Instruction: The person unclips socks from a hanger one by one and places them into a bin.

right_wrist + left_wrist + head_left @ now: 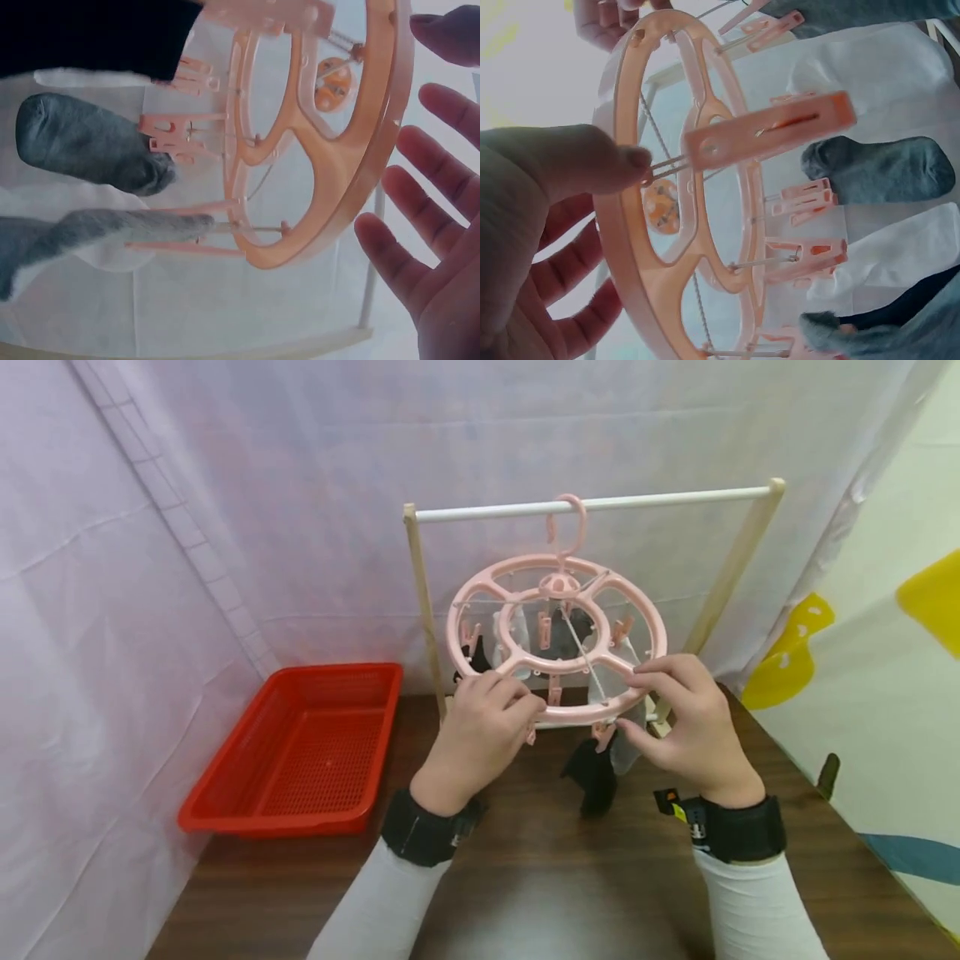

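Observation:
A pink round clip hanger (573,714) hangs by its hook from a rack's white rod. My left hand (480,731) holds its near rim on the left, thumb on the inner side beside a dangling clip (772,131), fingers on the outer side. At the right of the rim is my right hand (690,727), fingers extended and spread, fingertips close to the ring. Socks hang clipped beneath: a black sock (596,777) at the front, a grey sock (885,172), a white sock (900,251) and several more. Some clips carry nothing.
A red plastic basket (262,821) with a perforated bottom stands on the brown table (525,877) to the left. The rack's wooden posts and white rod (487,512) stand behind the hanger. White cloth (315,485) hangs at the back and left.

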Demonstrator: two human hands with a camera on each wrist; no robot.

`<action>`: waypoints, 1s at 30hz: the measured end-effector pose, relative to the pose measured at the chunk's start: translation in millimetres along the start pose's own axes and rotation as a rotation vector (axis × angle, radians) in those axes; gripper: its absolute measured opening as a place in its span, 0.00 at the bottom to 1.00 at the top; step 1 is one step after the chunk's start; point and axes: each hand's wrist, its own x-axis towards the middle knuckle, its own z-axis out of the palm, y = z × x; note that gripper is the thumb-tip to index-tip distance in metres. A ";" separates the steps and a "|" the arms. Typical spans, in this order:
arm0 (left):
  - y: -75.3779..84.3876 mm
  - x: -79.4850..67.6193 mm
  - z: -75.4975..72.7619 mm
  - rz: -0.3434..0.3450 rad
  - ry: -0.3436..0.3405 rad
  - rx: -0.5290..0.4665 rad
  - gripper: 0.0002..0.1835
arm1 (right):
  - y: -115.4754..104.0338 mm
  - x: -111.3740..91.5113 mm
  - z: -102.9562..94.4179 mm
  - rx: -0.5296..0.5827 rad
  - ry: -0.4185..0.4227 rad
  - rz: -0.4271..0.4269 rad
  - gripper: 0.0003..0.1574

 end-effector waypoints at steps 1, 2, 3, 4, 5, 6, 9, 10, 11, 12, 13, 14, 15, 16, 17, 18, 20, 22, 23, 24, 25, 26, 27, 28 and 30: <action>0.3 -0.6 -0.3 -0.005 0.025 -0.007 0.03 | -0.4 -0.5 -0.2 -0.010 -0.006 0.000 0.29; 0.7 -1.0 -0.6 -0.010 0.050 -0.012 0.04 | -1.2 -1.0 -0.5 -0.018 -0.008 0.004 0.28; 1.1 -1.1 -1.3 -0.017 0.071 -0.013 0.05 | -2.1 -1.4 -0.9 -0.032 -0.007 0.008 0.27; 1.3 -1.3 -2.3 -0.022 0.089 -0.013 0.06 | -2.8 -1.3 -0.8 -0.047 -0.005 0.014 0.26; 1.5 -1.3 -3.1 -0.029 0.110 -0.017 0.07 | -3.5 -1.1 -0.6 -0.058 0.004 0.017 0.25; 1.8 -0.9 -4.1 -0.033 0.129 -0.021 0.07 | -3.9 -0.9 -0.2 -0.068 0.016 0.019 0.23; 2.1 -1.2 -6.4 -0.049 0.185 -0.028 0.08 | -4.9 -0.2 2.0 -0.089 0.076 0.019 0.19; 2.4 -1.4 -7.6 -0.056 0.204 -0.035 0.07 | -5.4 0.3 3.0 -0.089 0.104 0.020 0.18; 2.5 -1.6 -8.7 -0.064 0.222 -0.043 0.07 | -5.7 0.9 4.3 -0.086 0.134 0.021 0.17; 2.5 -1.8 -9.8 -0.071 0.238 -0.049 0.07 | -6.1 1.4 5.4 -0.087 0.163 0.023 0.16; 2.3 -1.8 -10.6 -0.076 0.255 -0.056 0.07 | -6.4 2.0 6.6 -0.088 0.192 0.027 0.15; 2.1 -1.8 -11.5 -0.082 0.269 -0.064 0.06 | -6.6 2.5 7.8 -0.087 0.219 0.030 0.15; 1.9 -1.8 -12.5 -0.087 0.279 -0.075 0.06 | -6.7 3.1 8.8 -0.088 0.242 0.035 0.14; 1.9 -1.7 -13.5 -0.092 0.291 -0.085 0.06 | -6.9 3.4 9.7 -0.091 0.259 0.040 0.13; 1.7 -1.5 -14.2 -0.095 0.303 -0.093 0.06 | -7.0 3.6 10.6 -0.092 0.273 0.044 0.13; 1.6 -1.4 -14.8 -0.098 0.313 -0.099 0.06 | -7.1 3.6 11.4 -0.094 0.284 0.048 0.12; 1.4 -1.2 -15.8 -0.104 0.333 -0.107 0.05 | -7.2 3.7 13.0 -0.098 0.295 0.057 0.12; 1.4 -1.2 -16.3 -0.110 0.351 -0.110 0.05 | -8.0 3.6 14.8 -0.105 0.303 0.063 0.11; 1.4 -1.3 -16.5 -0.114 0.360 -0.111 0.05 | -8.6 3.7 15.7 -0.109 0.306 0.065 0.11; 1.1 -1.6 -16.6 -0.117 0.367 -0.109 0.05 | -9.5 3.8 16.6 -0.113 0.309 0.067 0.10; 1.0 -1.9 -16.7 -0.121 0.373 -0.106 0.06 | -10.7 4.1 17.6 -0.118 0.313 0.068 0.10; 0.7 -2.3 -16.7 -0.124 0.380 -0.103 0.06 | -11.9 4.7 18.6 -0.118 0.321 0.068 0.10; 0.5 -2.6 -16.8 -0.127 0.384 -0.101 0.06 | -13.4 5.2 19.6 -0.120 0.328 0.068 0.09; 0.3 -2.9 -16.8 -0.130 0.388 -0.096 0.07 | -14.9 5.9 20.6 -0.121 0.335 0.066 0.09; 0.5 -3.7 -16.4 -0.134 0.388 -0.084 0.08 | -18.5 7.6 22.3 -0.122 0.350 0.060 0.09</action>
